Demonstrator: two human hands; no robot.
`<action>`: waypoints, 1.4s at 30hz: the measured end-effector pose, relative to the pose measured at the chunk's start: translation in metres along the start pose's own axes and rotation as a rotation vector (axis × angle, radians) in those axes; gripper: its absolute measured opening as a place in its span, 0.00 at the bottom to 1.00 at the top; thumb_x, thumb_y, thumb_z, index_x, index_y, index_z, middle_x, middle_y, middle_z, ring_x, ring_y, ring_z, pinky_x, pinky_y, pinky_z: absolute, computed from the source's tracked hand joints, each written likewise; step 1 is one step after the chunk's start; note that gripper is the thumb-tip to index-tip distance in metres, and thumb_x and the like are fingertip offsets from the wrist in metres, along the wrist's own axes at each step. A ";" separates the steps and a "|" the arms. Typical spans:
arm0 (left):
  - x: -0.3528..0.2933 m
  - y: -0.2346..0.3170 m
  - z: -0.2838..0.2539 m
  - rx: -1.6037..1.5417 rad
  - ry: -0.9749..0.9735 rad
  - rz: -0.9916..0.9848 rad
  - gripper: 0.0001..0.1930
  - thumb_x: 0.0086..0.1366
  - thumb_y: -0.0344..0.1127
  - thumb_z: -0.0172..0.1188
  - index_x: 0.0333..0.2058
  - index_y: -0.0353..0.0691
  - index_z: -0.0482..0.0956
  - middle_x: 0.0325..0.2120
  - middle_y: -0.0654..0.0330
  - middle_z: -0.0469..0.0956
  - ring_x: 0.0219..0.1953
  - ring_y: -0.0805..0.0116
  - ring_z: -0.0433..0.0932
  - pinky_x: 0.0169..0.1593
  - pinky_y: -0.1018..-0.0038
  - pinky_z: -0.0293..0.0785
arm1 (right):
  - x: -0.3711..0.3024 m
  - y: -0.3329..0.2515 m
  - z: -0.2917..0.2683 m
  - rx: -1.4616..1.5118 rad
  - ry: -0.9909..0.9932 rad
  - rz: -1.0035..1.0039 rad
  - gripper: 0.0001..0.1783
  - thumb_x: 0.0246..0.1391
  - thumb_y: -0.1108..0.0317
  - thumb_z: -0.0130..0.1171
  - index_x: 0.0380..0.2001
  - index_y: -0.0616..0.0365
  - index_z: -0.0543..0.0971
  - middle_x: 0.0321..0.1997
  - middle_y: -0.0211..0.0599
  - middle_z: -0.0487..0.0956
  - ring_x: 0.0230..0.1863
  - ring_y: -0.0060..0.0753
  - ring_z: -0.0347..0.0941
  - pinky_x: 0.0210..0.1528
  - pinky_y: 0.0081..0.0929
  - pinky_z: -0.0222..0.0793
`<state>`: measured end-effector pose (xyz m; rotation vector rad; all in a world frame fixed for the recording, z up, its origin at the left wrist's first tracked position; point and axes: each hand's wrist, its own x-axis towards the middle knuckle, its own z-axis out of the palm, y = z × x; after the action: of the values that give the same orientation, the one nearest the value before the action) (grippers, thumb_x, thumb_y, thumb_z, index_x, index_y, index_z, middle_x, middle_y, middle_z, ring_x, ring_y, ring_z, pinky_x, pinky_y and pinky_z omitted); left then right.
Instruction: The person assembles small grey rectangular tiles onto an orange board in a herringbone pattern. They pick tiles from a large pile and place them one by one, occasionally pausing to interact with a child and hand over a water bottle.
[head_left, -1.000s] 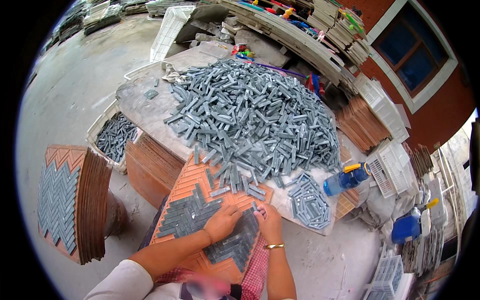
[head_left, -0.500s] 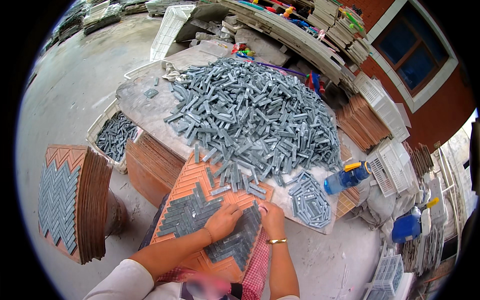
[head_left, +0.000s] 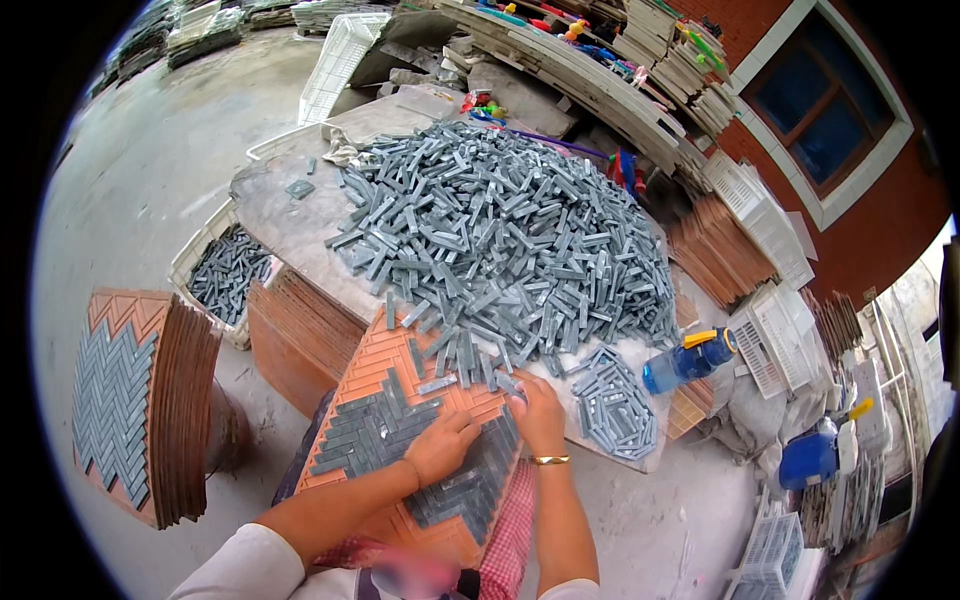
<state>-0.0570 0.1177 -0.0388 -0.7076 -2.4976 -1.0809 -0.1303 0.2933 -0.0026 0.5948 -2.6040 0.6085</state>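
Note:
An orange board with herringbone grooves [head_left: 352,384] lies tilted in front of me, much of it filled with dark grey stone strips [head_left: 372,428]. My left hand [head_left: 442,447] rests on the laid strips, fingers bent and close together; whatever is under the fingertips is hidden. Up at the board's far right edge, my right hand [head_left: 538,414] has its thumb and fingers closed at a loose grey strip [head_left: 507,381]. Several other loose strips [head_left: 466,358] lie across the board's upper part, beside a large heap of strips [head_left: 520,235] on the table.
A smaller pile of strips [head_left: 615,405] and a blue bottle [head_left: 690,362] are at the right of the table [head_left: 290,225]. Stacked boards [head_left: 185,420] stand at the left, near a white crate [head_left: 185,262] of strips. A blue jug [head_left: 808,460] is farther right.
My right hand has moved up from the laid strips to the loose ones at the board's far edge. The left hand has shifted slightly down and left.

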 end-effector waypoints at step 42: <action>-0.005 -0.001 0.003 -0.076 0.037 -0.031 0.09 0.49 0.24 0.51 0.31 0.35 0.73 0.32 0.55 0.69 0.38 0.57 0.70 0.44 0.69 0.69 | 0.011 0.008 -0.023 0.012 -0.283 0.174 0.12 0.40 0.75 0.61 0.33 0.61 0.77 0.31 0.43 0.75 0.33 0.45 0.73 0.36 0.35 0.69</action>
<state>-0.0540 0.1177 -0.0434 -0.6657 -2.4554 -1.1940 -0.1365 0.3078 0.0187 0.4919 -2.9424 0.6332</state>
